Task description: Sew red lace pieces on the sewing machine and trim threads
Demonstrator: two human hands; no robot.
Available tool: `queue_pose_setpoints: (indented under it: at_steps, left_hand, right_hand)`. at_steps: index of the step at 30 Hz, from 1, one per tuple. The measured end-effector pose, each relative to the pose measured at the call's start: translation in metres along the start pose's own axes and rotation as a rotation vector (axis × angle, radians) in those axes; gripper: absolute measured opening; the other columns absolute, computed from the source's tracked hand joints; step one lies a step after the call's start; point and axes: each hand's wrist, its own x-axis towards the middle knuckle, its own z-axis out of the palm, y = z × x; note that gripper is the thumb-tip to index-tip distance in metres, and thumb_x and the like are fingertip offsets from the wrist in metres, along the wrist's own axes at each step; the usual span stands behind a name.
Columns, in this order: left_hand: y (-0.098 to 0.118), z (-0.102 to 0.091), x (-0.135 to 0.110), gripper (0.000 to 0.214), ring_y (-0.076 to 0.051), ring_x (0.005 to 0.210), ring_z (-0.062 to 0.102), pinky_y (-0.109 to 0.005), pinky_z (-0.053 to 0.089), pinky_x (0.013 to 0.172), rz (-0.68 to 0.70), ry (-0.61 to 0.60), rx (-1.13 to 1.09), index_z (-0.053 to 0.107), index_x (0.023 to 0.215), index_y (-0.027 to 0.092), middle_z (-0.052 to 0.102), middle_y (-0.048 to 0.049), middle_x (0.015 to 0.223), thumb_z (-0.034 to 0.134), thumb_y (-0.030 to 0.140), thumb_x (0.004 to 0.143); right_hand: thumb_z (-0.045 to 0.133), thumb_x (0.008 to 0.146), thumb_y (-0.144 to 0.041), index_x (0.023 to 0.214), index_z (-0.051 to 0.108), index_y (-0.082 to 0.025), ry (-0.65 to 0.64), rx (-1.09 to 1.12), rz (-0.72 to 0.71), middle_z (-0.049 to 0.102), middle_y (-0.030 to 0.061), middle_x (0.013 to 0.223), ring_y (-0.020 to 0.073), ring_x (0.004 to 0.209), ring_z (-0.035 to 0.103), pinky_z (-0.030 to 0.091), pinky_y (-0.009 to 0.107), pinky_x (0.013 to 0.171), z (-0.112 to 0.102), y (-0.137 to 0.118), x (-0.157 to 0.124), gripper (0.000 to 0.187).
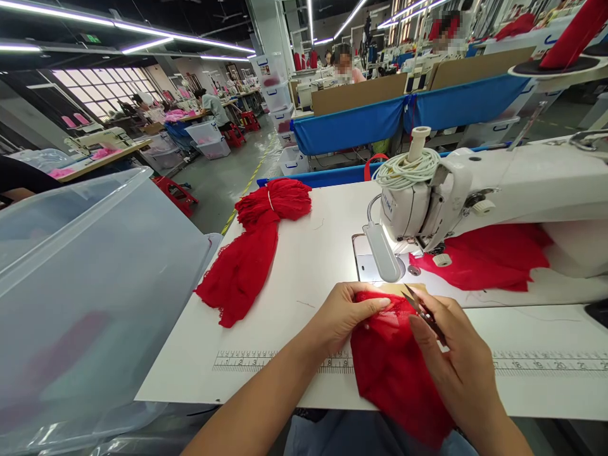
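My left hand [346, 313] pinches the upper edge of a piece of red fabric [389, 361], which hangs over the table's front edge toward my lap. In my right hand [456, 354] is a pair of thread snips [430, 318], gripped between thumb and fingers. Their pointed blades are apart and lie by the fabric's top right edge. Just beyond my hands stands the white sewing machine [522, 180], with a grey-white lamp [382, 252] at its needle area. More red fabric [494, 256] lies under the machine arm.
A tied bundle of red fabric [247, 253] lies on the white table [285, 316] at the left. A ruler strip [247, 361] runs along the front. Left of the table stands a large translucent plastic bin [104, 304]. A red thread cone [572, 38] is at upper right. Other people sit farther back.
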Motion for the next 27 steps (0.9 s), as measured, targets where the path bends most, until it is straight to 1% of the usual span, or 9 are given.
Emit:
queue_pose_setpoints:
  at_steps: [2,4,8,16,19,21,23,25,27]
  left_hand:
    - [0.000,0.000,0.000,0.034,-0.009,0.061,0.058,-0.021,0.043,0.061,0.002,0.006,-0.011,0.073,0.076,0.009,0.068,-0.0042,0.070,0.088,0.035,0.060]
    - [0.000,0.000,0.000,0.034,-0.009,0.060,0.057,-0.021,0.043,0.060,0.000,0.010,-0.016,0.072,0.074,0.009,0.067,-0.0038,0.069,0.088,0.035,0.059]
    - [0.000,0.000,-0.001,0.034,-0.009,0.060,0.058,-0.021,0.044,0.061,0.013,-0.002,-0.009,0.072,0.074,0.009,0.068,-0.0038,0.069,0.088,0.036,0.060]
    - [0.003,0.002,-0.002,0.033,-0.009,0.061,0.057,-0.020,0.044,0.061,0.016,0.014,0.042,0.073,0.074,0.009,0.067,-0.0035,0.069,0.087,0.035,0.061]
    - [0.003,0.002,-0.003,0.035,-0.009,0.062,0.057,-0.021,0.044,0.062,0.017,0.015,0.056,0.073,0.075,0.009,0.067,-0.0043,0.070,0.087,0.037,0.061]
    - [0.003,0.001,-0.003,0.036,-0.009,0.061,0.056,-0.021,0.044,0.061,0.011,0.003,0.059,0.072,0.077,0.009,0.066,-0.0039,0.068,0.087,0.038,0.061]
    - [0.003,0.001,-0.003,0.036,-0.008,0.057,0.054,-0.021,0.042,0.058,0.010,-0.006,0.062,0.071,0.076,0.010,0.064,-0.0021,0.064,0.086,0.039,0.061]
    - [0.003,0.000,-0.003,0.036,-0.008,0.055,0.053,-0.020,0.040,0.055,0.005,-0.007,0.066,0.069,0.072,0.010,0.063,-0.0014,0.061,0.086,0.040,0.061]
    - [0.002,-0.001,-0.003,0.037,-0.009,0.057,0.056,-0.020,0.040,0.056,-0.007,-0.006,0.058,0.068,0.070,0.011,0.065,-0.0028,0.062,0.087,0.041,0.059]
  right_hand:
    - [0.043,0.098,-0.040,0.119,0.062,-0.020,-0.004,-0.113,-0.056,0.069,0.0044,0.092,0.0153,0.077,0.065,0.049,0.023,0.060,-0.002,0.001,-0.003,0.035]
    - [0.045,0.098,-0.039,0.117,0.063,-0.019,0.048,-0.219,-0.091,0.069,0.0042,0.088,0.0161,0.074,0.064,0.046,0.024,0.058,-0.003,0.001,-0.006,0.033]
    - [0.049,0.096,-0.035,0.116,0.063,-0.020,0.055,-0.271,-0.118,0.070,0.0042,0.088,0.0168,0.075,0.064,0.043,0.025,0.058,-0.002,0.002,-0.009,0.029]
    - [0.043,0.096,-0.047,0.114,0.067,-0.023,-0.027,-0.225,0.059,0.070,0.0025,0.084,0.0170,0.071,0.063,0.041,0.027,0.054,0.001,0.000,-0.009,0.039]
    - [0.051,0.087,-0.054,0.102,0.072,-0.025,-0.110,0.069,0.239,0.071,0.0029,0.082,0.0190,0.071,0.066,0.048,0.027,0.058,-0.002,-0.003,-0.004,0.038]
    - [0.059,0.081,-0.057,0.094,0.073,-0.025,-0.236,0.386,0.451,0.073,0.0043,0.084,0.0210,0.074,0.067,0.053,0.029,0.064,-0.005,-0.006,0.001,0.037]
    - [0.065,0.075,-0.058,0.087,0.073,-0.023,-0.371,0.689,0.671,0.071,0.0051,0.079,0.0203,0.068,0.064,0.053,0.030,0.060,-0.008,-0.008,0.007,0.038]
    - [0.071,0.071,-0.056,0.079,0.071,-0.021,-0.400,0.899,0.843,0.061,0.0019,0.065,0.0130,0.051,0.050,0.043,0.024,0.042,-0.012,-0.008,0.012,0.037]
    - [0.075,0.066,-0.055,0.075,0.069,-0.019,-0.288,0.984,0.929,0.047,-0.0027,0.058,0.0068,0.043,0.032,0.027,0.018,0.033,-0.016,-0.004,0.016,0.037]
